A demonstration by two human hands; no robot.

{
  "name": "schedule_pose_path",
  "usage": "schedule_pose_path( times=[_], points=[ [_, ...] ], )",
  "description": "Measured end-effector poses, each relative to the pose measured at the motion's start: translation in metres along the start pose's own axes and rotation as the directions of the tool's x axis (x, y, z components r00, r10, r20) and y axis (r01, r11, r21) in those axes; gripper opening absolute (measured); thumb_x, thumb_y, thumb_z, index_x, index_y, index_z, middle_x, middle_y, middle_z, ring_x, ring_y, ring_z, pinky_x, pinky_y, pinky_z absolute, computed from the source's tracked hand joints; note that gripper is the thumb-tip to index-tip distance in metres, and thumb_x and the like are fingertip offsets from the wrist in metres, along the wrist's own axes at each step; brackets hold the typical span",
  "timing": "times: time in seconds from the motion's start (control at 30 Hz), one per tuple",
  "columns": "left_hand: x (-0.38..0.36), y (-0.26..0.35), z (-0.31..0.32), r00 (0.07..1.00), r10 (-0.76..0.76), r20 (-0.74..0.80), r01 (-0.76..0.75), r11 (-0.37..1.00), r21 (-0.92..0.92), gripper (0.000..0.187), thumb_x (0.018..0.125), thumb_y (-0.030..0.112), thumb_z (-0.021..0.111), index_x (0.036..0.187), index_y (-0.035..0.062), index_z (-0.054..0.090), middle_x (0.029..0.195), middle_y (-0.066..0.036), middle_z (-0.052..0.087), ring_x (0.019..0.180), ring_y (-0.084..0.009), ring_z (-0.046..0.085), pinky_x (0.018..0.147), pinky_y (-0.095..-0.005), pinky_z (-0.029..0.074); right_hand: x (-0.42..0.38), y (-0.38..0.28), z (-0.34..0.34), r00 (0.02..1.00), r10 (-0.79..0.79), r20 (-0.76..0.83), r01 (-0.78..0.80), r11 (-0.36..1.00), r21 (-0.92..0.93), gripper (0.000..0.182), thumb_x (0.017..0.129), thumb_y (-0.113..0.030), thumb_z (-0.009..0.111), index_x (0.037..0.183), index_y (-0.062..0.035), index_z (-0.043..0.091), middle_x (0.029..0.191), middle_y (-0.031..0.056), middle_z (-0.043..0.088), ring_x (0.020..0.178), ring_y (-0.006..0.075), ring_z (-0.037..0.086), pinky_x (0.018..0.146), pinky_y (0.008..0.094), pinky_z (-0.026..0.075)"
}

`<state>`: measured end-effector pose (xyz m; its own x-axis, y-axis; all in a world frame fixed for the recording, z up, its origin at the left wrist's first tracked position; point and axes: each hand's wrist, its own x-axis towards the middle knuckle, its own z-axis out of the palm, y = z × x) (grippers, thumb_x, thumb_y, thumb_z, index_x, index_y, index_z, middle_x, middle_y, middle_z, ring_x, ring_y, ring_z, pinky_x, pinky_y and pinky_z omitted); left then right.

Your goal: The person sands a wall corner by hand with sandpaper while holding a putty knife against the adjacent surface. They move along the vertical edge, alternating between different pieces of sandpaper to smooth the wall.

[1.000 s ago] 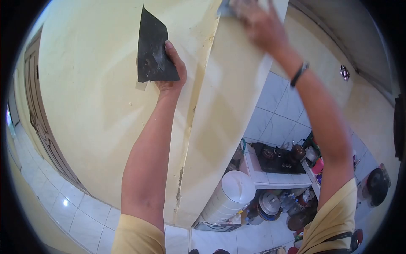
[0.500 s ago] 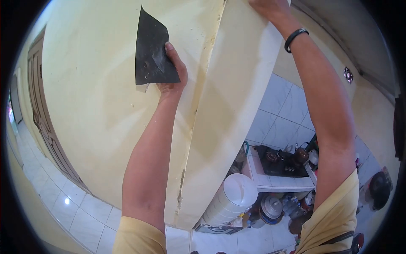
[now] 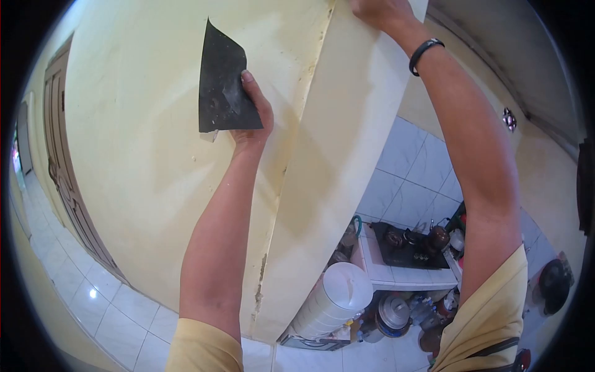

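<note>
My left hand (image 3: 255, 111) holds a dark, roughly four-sided sheet (image 3: 226, 87) in front of the cream wall (image 3: 136, 124), the thumb on its right edge and the other fingers hidden behind it. A small pale piece shows under the sheet's lower edge. High at the top edge of the view, my right hand (image 3: 384, 11) is at the wall corner, its fingers bent and closed; what they hold, if anything, is hidden. A chipped, worn line (image 3: 263, 266) runs down the wall's corner edge between my arms.
A brown door (image 3: 59, 142) stands at the left above a tiled floor (image 3: 121, 325). Right of the corner are a white bucket (image 3: 350, 285), a stove (image 3: 406, 248) on a tiled counter, pots and bottles beneath it, and a dark pan at the far right.
My right hand has shifted slightly left along the top of the corner. The left hand with the dark sheet sits a little lower in view, and the view has shifted slightly.
</note>
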<state>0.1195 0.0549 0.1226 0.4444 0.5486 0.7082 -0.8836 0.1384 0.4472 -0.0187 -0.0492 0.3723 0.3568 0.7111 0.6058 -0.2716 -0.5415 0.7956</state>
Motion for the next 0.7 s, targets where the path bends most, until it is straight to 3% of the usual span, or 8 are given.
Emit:
schedule_pose_path(
  times=[0.13,0.17,0.3,0.4,0.43,0.47,0.63,0.7],
  points=[
    [-0.001,0.002,0.001,1.0,0.028,-0.011,-0.028,1.0,-0.013,0.044,0.108,0.036,0.05,0.124,-0.0025,0.064,0.126,-0.019,0.067,0.12,-0.0358,0.06,0.103,-0.0427,0.044,-0.033,-0.033,-0.013,0.999,-0.045,0.021,0.044,0.998,0.044,0.038,0.097,-0.016,0.055,0.134,-0.0143,0.065,0.141,0.0031,0.064,0.142,0.0225,0.047,0.123,0.0579,0.024],
    [-0.001,0.001,0.0,0.999,0.035,-0.008,-0.035,0.999,-0.001,0.044,0.108,0.036,0.05,0.124,-0.0025,0.064,0.126,-0.019,0.067,0.12,-0.0356,0.06,0.103,-0.0425,0.044,-0.056,-0.032,0.007,0.995,-0.004,0.098,-0.005,0.995,0.096,0.05,0.093,-0.012,0.067,0.142,-0.0187,0.061,0.149,0.001,0.059,0.144,0.0183,0.047,0.128,0.0507,0.018],
    [-0.003,-0.003,0.002,1.0,0.005,-0.013,-0.006,1.0,-0.015,0.044,0.108,0.036,0.05,0.125,-0.0023,0.064,0.127,-0.019,0.067,0.12,-0.035,0.061,0.103,-0.0423,0.044,-0.112,-0.082,-0.015,0.979,-0.185,0.091,0.174,0.979,0.11,0.05,0.093,-0.012,0.066,0.142,-0.0192,0.062,0.149,0.0008,0.059,0.145,0.019,0.046,0.128,0.0486,0.019],
    [-0.002,0.002,0.003,1.0,0.003,-0.004,-0.003,0.999,-0.051,0.045,0.108,0.036,0.05,0.125,-0.0022,0.064,0.127,-0.019,0.067,0.121,-0.035,0.061,0.103,-0.0424,0.044,-0.084,-0.057,-0.015,0.968,-0.228,0.105,0.235,0.971,-0.055,0.046,0.094,-0.014,0.064,0.14,-0.0192,0.064,0.148,-0.0003,0.059,0.143,0.017,0.047,0.128,0.0479,0.02],
    [-0.002,0.001,0.003,1.0,0.01,-0.005,-0.01,0.999,-0.05,0.045,0.108,0.036,0.05,0.126,-0.0022,0.064,0.127,-0.019,0.067,0.121,-0.0351,0.061,0.103,-0.0424,0.044,-0.067,-0.035,-0.004,0.98,-0.195,0.052,0.199,0.976,-0.091,0.044,0.095,-0.015,0.063,0.139,-0.0189,0.065,0.147,0.0003,0.06,0.142,0.0174,0.049,0.127,0.048,0.022],
    [-0.002,-0.001,0.001,1.0,0.017,-0.008,-0.017,0.999,-0.046,0.045,0.108,0.037,0.05,0.126,-0.0022,0.064,0.127,-0.019,0.067,0.12,-0.0352,0.061,0.103,-0.0424,0.044,-0.036,-0.013,-0.007,0.986,-0.167,0.001,0.167,0.984,-0.066,0.039,0.097,-0.017,0.055,0.134,-0.0145,0.064,0.14,0.0034,0.064,0.142,0.0238,0.048,0.123,0.0579,0.025],
    [-0.002,0.0,0.0,1.0,-0.015,0.01,0.015,0.999,-0.033,0.045,0.108,0.037,0.05,0.127,-0.0024,0.063,0.126,-0.018,0.067,0.121,-0.035,0.06,0.104,-0.0426,0.044,0.006,0.0,-0.006,0.995,0.077,0.062,-0.075,0.996,-0.04,0.035,0.098,-0.018,0.055,0.129,-0.0135,0.068,0.135,0.0028,0.067,0.139,0.0235,0.051,0.121,0.059,0.026],
    [-0.002,0.001,0.0,1.0,-0.006,0.02,0.007,0.999,-0.04,0.045,0.108,0.037,0.05,0.127,-0.0025,0.063,0.127,-0.018,0.067,0.122,-0.0348,0.059,0.104,-0.0426,0.043,-0.028,-0.022,-0.002,0.996,-0.083,-0.039,0.084,0.996,0.028,0.033,0.097,-0.017,0.055,0.126,-0.0133,0.071,0.133,0.0034,0.068,0.139,0.0252,0.051,0.122,0.0585,0.026]
  ],
)
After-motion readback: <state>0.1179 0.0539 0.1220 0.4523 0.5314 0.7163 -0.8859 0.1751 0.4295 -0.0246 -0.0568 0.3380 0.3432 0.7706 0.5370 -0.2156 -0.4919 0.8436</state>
